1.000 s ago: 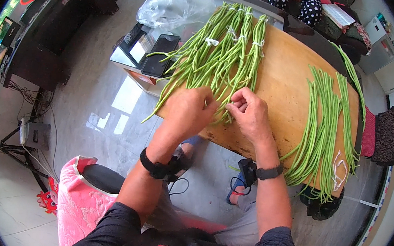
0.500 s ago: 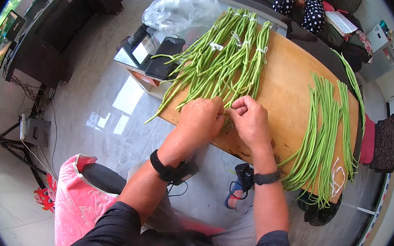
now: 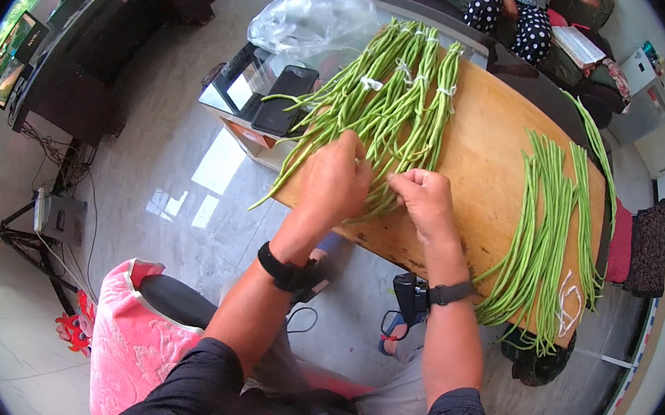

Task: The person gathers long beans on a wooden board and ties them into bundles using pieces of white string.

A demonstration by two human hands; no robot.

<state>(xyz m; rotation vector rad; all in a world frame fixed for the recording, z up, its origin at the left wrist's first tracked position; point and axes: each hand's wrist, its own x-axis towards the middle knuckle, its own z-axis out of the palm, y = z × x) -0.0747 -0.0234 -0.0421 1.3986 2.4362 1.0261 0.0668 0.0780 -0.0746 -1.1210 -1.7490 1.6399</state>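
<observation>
Several bundles of long green beans (image 3: 405, 94), tied with white string near their far ends, fan out over the left part of the wooden table. My left hand (image 3: 337, 176) is closed over their near ends, its fingertips mostly hidden from me. Just to the right, my right hand (image 3: 428, 201) pinches with thumb and forefinger beside the bean ends. Whatever lies in that pinch is too small to make out. A gap separates the two hands. Untied long beans (image 3: 541, 229) lie along the table's right side, with loose white string (image 3: 569, 304) on them.
A clear plastic bag (image 3: 313, 23) and a black phone (image 3: 285, 99) rest beyond the bundles at left. The wooden table (image 3: 485, 142) has a curved dark border. Someone in polka-dot trousers (image 3: 533, 36) sits at the far side. A pink-covered chair (image 3: 138, 325) stands at lower left.
My hands, close together before, have drawn apart. The left has gone up and left over the bean ends; the right has shifted slightly. The whole view has tilted a little.
</observation>
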